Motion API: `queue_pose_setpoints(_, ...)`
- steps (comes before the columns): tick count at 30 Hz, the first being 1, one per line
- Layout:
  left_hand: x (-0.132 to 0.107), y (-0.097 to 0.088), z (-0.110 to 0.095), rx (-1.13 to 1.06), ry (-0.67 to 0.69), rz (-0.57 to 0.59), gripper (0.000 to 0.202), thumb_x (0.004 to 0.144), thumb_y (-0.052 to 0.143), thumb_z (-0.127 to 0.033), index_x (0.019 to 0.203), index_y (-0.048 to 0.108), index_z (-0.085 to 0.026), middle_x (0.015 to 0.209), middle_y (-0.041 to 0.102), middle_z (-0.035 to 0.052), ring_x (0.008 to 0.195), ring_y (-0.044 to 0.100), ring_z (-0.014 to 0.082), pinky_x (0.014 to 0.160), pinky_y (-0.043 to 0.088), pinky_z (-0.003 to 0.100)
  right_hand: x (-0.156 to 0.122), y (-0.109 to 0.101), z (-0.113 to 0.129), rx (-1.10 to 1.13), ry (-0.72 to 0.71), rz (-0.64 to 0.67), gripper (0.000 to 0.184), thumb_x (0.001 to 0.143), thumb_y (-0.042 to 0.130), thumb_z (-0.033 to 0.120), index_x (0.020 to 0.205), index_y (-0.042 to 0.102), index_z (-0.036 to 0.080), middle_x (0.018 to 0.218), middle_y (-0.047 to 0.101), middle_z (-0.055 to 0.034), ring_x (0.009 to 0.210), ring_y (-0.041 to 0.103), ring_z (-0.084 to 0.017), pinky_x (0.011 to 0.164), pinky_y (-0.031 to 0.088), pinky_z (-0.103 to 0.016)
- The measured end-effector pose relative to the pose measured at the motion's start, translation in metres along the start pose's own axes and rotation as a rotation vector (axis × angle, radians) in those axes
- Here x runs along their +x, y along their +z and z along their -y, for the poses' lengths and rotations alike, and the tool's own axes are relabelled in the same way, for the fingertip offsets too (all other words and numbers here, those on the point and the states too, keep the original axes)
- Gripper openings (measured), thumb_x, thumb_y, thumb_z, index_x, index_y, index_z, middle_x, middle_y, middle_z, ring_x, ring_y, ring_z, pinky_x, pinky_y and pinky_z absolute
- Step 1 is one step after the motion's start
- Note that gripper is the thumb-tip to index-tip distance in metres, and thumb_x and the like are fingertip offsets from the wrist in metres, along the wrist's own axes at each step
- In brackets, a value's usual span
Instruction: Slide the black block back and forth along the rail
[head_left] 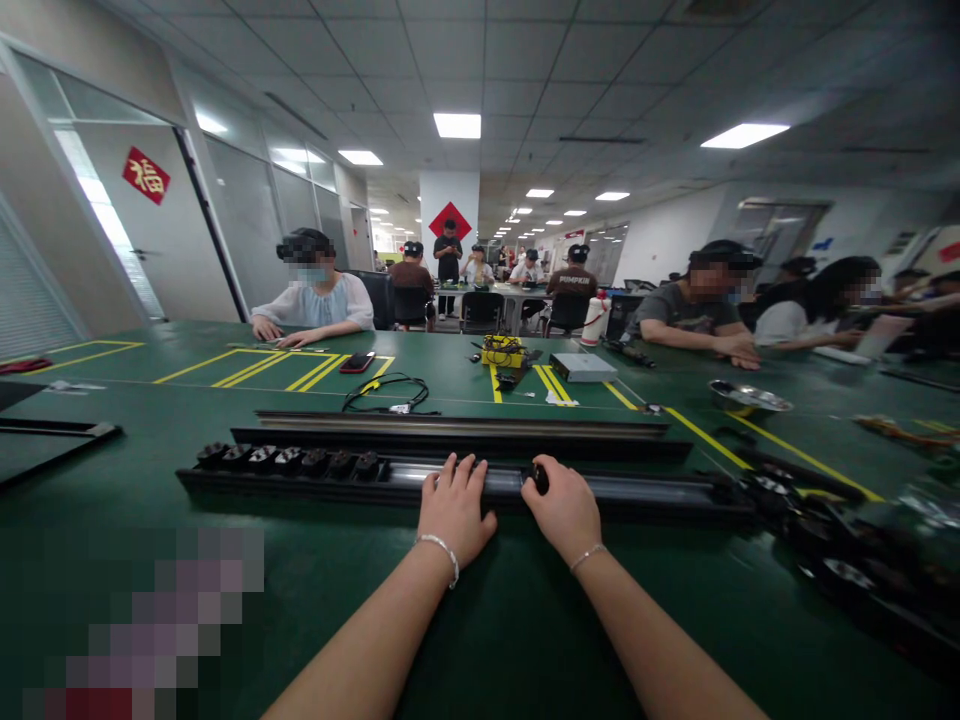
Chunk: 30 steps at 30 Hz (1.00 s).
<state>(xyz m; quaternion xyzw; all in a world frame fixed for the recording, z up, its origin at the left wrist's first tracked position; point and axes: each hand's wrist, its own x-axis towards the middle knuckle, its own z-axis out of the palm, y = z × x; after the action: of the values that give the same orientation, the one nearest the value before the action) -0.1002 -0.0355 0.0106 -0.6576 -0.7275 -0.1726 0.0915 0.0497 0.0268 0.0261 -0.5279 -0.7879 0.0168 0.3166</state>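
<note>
A long black rail (pixel 645 490) lies crosswise on the table before me. Several small black socket modules (pixel 315 461) sit in a row in its left end. My left hand (pixel 454 505) rests on the rail's middle, fingers stretched out and slightly apart. To its right, my right hand (pixel 562 505) pinches a small black module (pixel 539 478) at the rail; its underside is hidden, so I cannot tell whether it touches the channel. Behind this rail lie further long black strips (pixel 465 438).
More black modules (pixel 847 572) are piled at the right, beside a metal bowl (pixel 750 397). Farther back are a black cable (pixel 386 392), a phone (pixel 358 362), a yellow box (pixel 502 351) and a grey box (pixel 583 367). Other people sit across the green table (pixel 300 580).
</note>
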Motion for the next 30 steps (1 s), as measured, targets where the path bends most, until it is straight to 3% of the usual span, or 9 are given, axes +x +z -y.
queue_pose_setpoints(30, -0.0014, 0.0015, 0.0033, 0.046, 0.005, -0.025, 0.059, 0.070, 0.044, -0.037, 0.127, 0.034, -0.029, 0.137, 0.038, -0.0012, 0.128, 0.024, 0.0223, 0.097, 0.024, 0.042, -0.0011, 0.0027, 0.0027, 0.048, 0.029, -0.030, 0.018, 0.071, 0.047, 0.022, 0.088, 0.055, 0.020, 0.078, 0.060, -0.0016, 0.078, 0.051, -0.017, 0.071, 0.032, -0.025)
